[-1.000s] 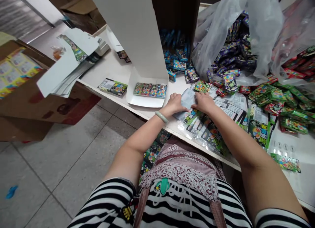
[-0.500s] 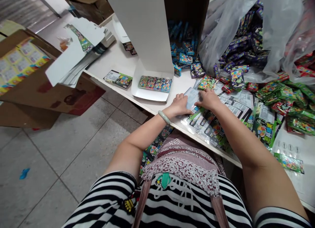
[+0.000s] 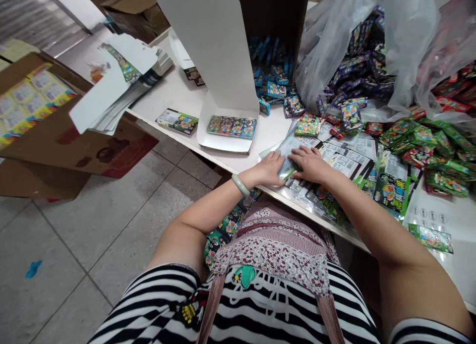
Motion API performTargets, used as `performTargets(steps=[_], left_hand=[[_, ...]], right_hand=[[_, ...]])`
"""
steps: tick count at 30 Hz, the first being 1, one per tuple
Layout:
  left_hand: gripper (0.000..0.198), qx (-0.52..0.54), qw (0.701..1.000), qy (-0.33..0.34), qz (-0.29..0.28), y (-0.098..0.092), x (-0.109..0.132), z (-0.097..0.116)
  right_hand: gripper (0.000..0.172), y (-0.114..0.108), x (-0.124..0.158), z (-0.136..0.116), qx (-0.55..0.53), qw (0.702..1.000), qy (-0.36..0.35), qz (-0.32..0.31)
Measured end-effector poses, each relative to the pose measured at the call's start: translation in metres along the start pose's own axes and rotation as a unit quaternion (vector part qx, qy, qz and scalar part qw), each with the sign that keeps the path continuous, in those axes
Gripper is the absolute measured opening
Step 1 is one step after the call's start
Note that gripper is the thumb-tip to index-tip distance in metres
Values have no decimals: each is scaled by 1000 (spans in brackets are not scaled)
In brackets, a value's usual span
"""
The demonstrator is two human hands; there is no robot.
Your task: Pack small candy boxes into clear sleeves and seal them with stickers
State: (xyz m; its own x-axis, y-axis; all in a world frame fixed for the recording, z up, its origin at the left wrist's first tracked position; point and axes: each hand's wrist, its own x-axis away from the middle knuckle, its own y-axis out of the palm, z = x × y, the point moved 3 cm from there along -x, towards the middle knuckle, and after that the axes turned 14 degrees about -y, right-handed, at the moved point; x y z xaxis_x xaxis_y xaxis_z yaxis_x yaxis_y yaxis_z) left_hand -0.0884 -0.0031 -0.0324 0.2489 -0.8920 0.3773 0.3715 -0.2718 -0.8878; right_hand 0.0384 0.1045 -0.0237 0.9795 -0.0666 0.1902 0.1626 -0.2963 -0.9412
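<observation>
My left hand [image 3: 270, 169] rests on the left side of a clear plastic pouch [image 3: 288, 146] near the table's front edge, fingers stretched out. From the right, my right hand [image 3: 310, 164] lies on the same pouch, its fingers spread and flat. Something green-edged shows between the hands; most of it is hidden under them. Printed black-and-green packets [image 3: 344, 160] lie overlapped beneath and beside my right hand. Just beyond the fingers sits a small bundle of colourful candy boxes [image 3: 309, 125].
Left of my hands, a white display carton [image 3: 228, 144] with a raised flap holds a row of small boxes. Behind are blue boxes [image 3: 275, 89] and a plastic bag [image 3: 320, 51] of purple ones. Green boxes [image 3: 416, 136] pile up at right. Cardboard cartons [image 3: 111, 145] stand at left.
Both hands have come slightly towards me on the pouch. The right hand's fingers, bent before, now lie flatter. The view has shifted a little.
</observation>
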Motion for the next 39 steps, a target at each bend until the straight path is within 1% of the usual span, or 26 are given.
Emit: performTargets(steps=[1,3,5,8,10,11,12,14,17,19,20,22,23,24,25,27,29,30,31,32,33,35,36,37,38,39], left_hand=[[87,7,1000,24,-7,-2,3,2],[62,32,997,69,-27,-9,10,2],[38,84,992,92,-15,-21,18,-2],[28,195,976,69,71,-45,28,-18],[22,280,952,39,116,-55,31,-31],[22,329,936,26,122,-57,31,-36],[22,382,916,15,117,-56,30,-41],[26,484,871,-2,81,-49,28,-46],[33,584,811,-24,17,-32,28,-47],[40,611,791,-23,-34,-24,31,-42],[45,613,787,-15,-67,-21,33,-37],[56,597,794,-4,-118,-19,37,-26],[58,583,803,-9,-122,-19,36,-21],[57,570,814,-20,-110,-20,34,-15],[54,559,824,-34,-86,-21,31,-10],[49,544,837,-54,-33,-25,24,3],[46,534,845,-42,-3,-29,22,18],[45,526,850,-32,11,-31,23,24],[45,518,855,-17,14,-32,25,28],[46,505,863,-8,24,-33,25,29],[47,466,883,-22,48,-32,22,25],[51,395,914,-35,86,-26,6,13],[53,378,920,-29,99,-22,-6,8],[54,369,923,-15,106,-19,-19,4],[56,364,924,2,116,-15,-29,1],[57,364,923,22,122,-12,-38,-1]], right_hand=[[64,0,3,-3,7,1000,-5,3],[51,-2,10,-6,22,999,-17,18],[45,-7,20,-5,27,998,-27,58],[49,-24,39,0,5,984,-9,178],[56,-38,51,5,-9,962,40,272],[60,-44,55,7,-12,946,69,315],[64,-48,58,9,-14,931,94,352],[66,-51,59,13,-44,908,115,401],[59,-42,53,24,-165,880,103,433],[49,-33,53,35,-250,843,111,463],[44,-29,54,40,-286,823,115,477],[35,-22,55,48,-345,793,107,490],[31,-20,55,49,-365,788,97,486],[27,-18,55,50,-374,788,88,481],[24,-18,56,49,-365,792,81,482],[20,-19,59,42,-300,812,77,495],[17,-21,66,28,-210,837,90,498],[15,-21,69,20,-188,851,99,480],[13,-20,70,12,-196,862,107,456],[13,-18,69,4,-223,875,95,420],[14,-17,68,0,-218,885,87,402],[10,-15,64,0,-187,896,92,391],[11,-14,62,5,-177,895,102,397],[18,-14,63,12,-193,877,123,423],[28,-14,63,17,-207,868,135,432],[32,-14,64,23,-218,856,157,441]])
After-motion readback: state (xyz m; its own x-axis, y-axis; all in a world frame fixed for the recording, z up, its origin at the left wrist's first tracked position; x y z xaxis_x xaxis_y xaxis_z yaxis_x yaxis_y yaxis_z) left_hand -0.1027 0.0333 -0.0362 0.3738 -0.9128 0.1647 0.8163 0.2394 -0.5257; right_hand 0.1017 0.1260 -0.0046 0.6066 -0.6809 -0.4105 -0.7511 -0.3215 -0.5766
